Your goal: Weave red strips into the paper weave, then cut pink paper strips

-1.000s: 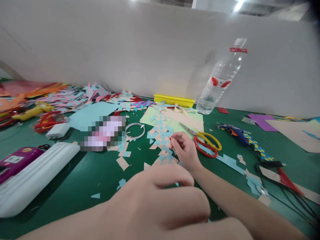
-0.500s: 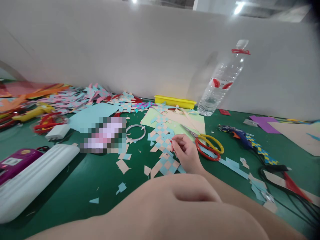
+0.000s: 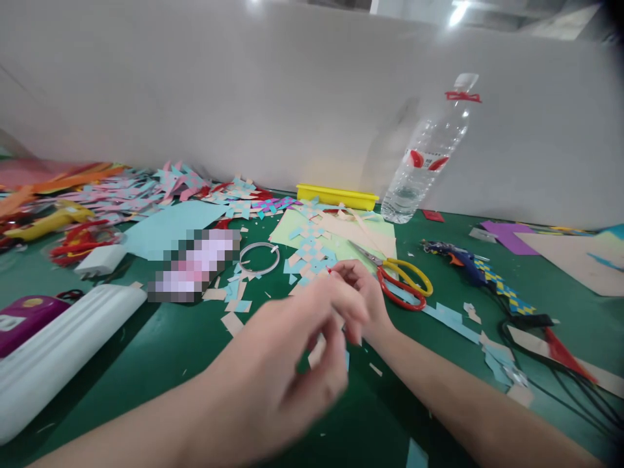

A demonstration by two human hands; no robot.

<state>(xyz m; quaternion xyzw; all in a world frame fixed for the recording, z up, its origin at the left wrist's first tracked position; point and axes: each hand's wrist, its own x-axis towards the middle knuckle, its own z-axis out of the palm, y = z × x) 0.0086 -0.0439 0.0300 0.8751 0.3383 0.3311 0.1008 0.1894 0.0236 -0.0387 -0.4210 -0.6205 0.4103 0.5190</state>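
Observation:
A woven strip of light blue and peach paper squares lies on the green table. My right hand rests at its near end, fingers pinched on a small red thing whose tip shows at the fingertips. My left hand hovers in front, just left of the right hand and over the strip's near end. Its fingers are curled and smeared by motion, and a peach scrap shows beside them; whether they hold it is unclear.
Red-and-yellow scissors lie right of my hands, with a blue glue gun and black cables beyond. A leaning plastic bottle and yellow tray stand by the white wall. A tape ring, white case and paper scraps lie left.
My left hand has moved forward from close under the camera towards the right hand and the woven strip. The right hand stays pinched in about the same place.

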